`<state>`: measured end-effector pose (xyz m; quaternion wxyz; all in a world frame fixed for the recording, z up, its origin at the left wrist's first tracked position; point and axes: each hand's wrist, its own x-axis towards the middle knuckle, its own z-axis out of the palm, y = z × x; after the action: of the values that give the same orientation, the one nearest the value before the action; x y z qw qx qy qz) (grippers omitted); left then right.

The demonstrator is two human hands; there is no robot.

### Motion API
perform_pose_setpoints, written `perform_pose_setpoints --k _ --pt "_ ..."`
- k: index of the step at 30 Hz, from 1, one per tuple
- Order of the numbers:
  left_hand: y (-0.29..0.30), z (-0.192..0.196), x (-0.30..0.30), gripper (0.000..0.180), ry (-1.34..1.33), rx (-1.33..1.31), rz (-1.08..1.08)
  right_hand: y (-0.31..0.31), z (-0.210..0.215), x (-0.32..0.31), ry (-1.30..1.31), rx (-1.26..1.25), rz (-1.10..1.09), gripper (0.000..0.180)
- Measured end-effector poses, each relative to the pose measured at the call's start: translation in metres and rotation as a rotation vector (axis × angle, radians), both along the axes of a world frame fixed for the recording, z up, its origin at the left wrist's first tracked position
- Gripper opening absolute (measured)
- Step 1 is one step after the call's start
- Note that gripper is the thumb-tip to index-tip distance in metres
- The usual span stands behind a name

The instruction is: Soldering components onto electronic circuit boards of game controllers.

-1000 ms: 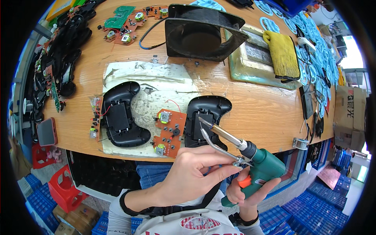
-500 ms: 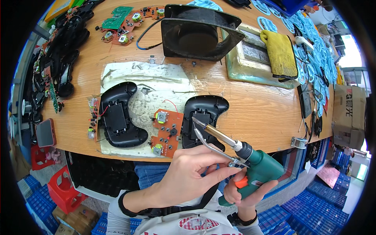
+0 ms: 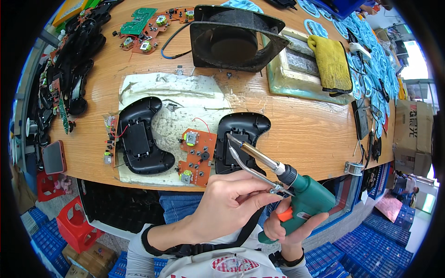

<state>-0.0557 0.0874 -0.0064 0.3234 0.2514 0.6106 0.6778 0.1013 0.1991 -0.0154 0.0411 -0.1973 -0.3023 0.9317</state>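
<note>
A green soldering gun (image 3: 311, 197) with an orange trigger is gripped by my right hand (image 3: 289, 229). Its long iron barrel points up and left, over the right black gamepad shell (image 3: 252, 124). Beside the barrel runs a thin bent metal solder feed tube (image 3: 241, 163). My left hand (image 3: 227, 199) pinches the small metal fitting at the lower end of this tube, close to the gun body. Left of the tip lies an orange circuit board (image 3: 199, 155) with green-white joystick parts and a red wire. A second gamepad shell (image 3: 139, 134) rests farther left, with another board (image 3: 110, 141) at its side.
A dirty white sheet (image 3: 181, 88) lies under the shells. Behind it stand a black square fan (image 3: 232, 44) and a framed box (image 3: 285, 69) with a yellow cloth (image 3: 331, 65). Black shells (image 3: 74, 51) pile up at left; light-blue plastic parts (image 3: 366, 51) at right. A red stool (image 3: 76, 222) stands below.
The soldering gun and its feed tube have shifted very slightly to the left and down. Both hands keep their hold.
</note>
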Motion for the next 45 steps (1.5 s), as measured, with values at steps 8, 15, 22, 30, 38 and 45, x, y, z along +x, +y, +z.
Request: perform_pose_setpoints --k 8,15,22,30,38,45 --pt "-0.003 0.0 -0.006 0.013 -0.076 -0.046 -0.068 0.001 0.0 -0.003 -0.021 0.075 0.029 0.1" --pt "-0.01 0.005 -0.013 0.018 -0.635 0.045 -0.291 -0.007 0.0 0.002 -0.071 -0.085 -0.113 0.104" --pt "-0.013 0.003 -0.015 0.015 -0.371 0.038 -0.256 -0.003 -0.006 0.0 0.116 -0.159 0.031 0.106" --pt "-0.012 0.002 -0.011 0.013 -0.104 0.028 -0.146 -0.004 -0.002 -0.002 -0.021 0.022 0.056 0.106" --pt "-0.007 -0.001 -0.002 0.012 -0.055 0.077 -0.058 -0.005 -0.003 -0.001 0.012 0.081 0.026 0.108" --pt "0.001 0.004 0.008 0.017 0.11 0.072 -0.032 -0.014 -0.01 0.0 0.094 0.088 -0.036 0.111"
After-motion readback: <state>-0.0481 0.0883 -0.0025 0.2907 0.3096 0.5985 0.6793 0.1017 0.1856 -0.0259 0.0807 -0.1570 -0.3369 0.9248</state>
